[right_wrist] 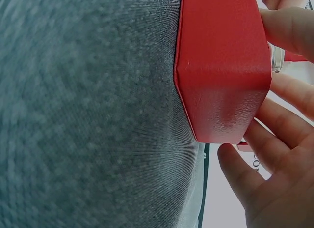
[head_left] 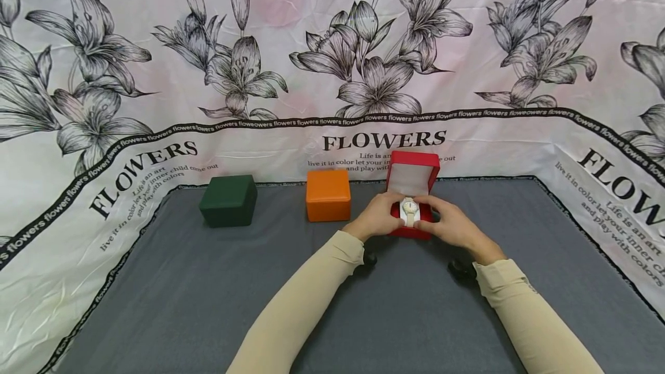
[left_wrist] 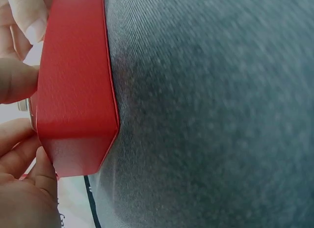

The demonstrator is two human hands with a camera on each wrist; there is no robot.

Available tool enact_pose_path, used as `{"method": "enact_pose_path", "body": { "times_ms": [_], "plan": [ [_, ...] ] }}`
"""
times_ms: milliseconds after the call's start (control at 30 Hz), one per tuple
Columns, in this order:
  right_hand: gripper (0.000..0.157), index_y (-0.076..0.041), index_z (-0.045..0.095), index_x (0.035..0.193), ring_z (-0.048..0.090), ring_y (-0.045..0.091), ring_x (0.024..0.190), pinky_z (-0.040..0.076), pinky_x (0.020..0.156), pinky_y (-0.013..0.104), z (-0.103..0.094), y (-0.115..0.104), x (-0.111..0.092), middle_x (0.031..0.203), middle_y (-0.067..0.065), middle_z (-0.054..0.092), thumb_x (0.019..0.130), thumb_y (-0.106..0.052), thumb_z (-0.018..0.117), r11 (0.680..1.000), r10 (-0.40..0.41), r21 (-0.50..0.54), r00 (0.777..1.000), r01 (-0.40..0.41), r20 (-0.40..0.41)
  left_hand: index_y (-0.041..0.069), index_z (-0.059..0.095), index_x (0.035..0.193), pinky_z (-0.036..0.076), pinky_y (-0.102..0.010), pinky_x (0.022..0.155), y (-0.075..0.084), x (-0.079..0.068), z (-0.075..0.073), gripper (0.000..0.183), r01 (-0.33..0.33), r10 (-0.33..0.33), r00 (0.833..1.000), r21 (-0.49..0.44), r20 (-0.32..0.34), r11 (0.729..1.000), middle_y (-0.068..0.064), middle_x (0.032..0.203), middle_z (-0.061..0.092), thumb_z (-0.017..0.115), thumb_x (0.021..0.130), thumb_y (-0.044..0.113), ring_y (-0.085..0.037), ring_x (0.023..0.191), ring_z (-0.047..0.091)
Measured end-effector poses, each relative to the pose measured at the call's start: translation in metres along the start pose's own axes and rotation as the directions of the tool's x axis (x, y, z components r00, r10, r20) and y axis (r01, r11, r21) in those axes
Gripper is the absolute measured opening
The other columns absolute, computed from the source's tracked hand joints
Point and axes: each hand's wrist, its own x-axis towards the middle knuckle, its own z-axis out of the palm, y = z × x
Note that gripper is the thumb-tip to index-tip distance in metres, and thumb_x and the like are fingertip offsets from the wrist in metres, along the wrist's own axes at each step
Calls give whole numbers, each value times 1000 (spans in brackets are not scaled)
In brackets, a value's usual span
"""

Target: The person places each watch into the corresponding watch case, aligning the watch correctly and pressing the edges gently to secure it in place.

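A red watch box (head_left: 415, 158) stands with its lid up, toward the back of the table, right of centre. Inside it a watch (head_left: 410, 208) with a pale strap lies on a white cushion. My left hand (head_left: 378, 216) grips the watch and cushion from the left with thumb and index finger; my right hand (head_left: 453, 226) does so from the right. Both wrist views show the thumbs over the front rim of the box (left_wrist: 76, 71) and other fingers beside its walls. Only a metal edge of the watch (right_wrist: 277, 58) appears in the right wrist view.
Left of the red box stands a closed orange box (head_left: 328, 196), and farther left a closed dark green box (head_left: 228, 201). All rest on a grey cloth (head_left: 234, 293). Behind them hangs a flower-printed curtain (head_left: 260, 149).
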Motion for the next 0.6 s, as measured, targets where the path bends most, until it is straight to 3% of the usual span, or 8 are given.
{"method": "enact_pose_path", "body": {
  "times_ms": [167,367,500,600],
  "plan": [
    [57,-7,50,135,48,40,118,40,97,59,0,0,-1,132,21,50,85,-26,73,1000,8,2,1000,-8,-1,10,55,134,36,-27,105,0,0,2,54,6,-6,1000,1,-1,1000,-3,136,52,72,84,14,-16,121,47],
    [59,-9,52,133,46,36,116,37,97,61,-4,-3,-1,131,18,51,82,-28,75,1000,18,-7,999,-18,-37,8,55,134,38,-27,103,-3,-5,1,54,-15,13,1000,-64,-27,998,-3,135,52,73,83,13,-18,119,48],
    [54,-6,53,131,48,39,118,37,98,60,-9,-8,0,129,18,54,85,-25,72,1000,-1,16,990,3,-140,8,53,134,41,-28,100,-1,-9,0,57,-9,5,999,-77,-54,997,-4,133,52,75,82,17,-18,114,49],
    [46,-2,54,127,54,37,111,42,96,55,-15,-11,4,121,17,59,88,-22,70,999,-37,25,959,46,-279,8,49,137,43,-29,99,1,-14,0,62,30,-34,997,-67,-64,997,-6,133,50,75,82,22,-17,114,46]
  ]
}}
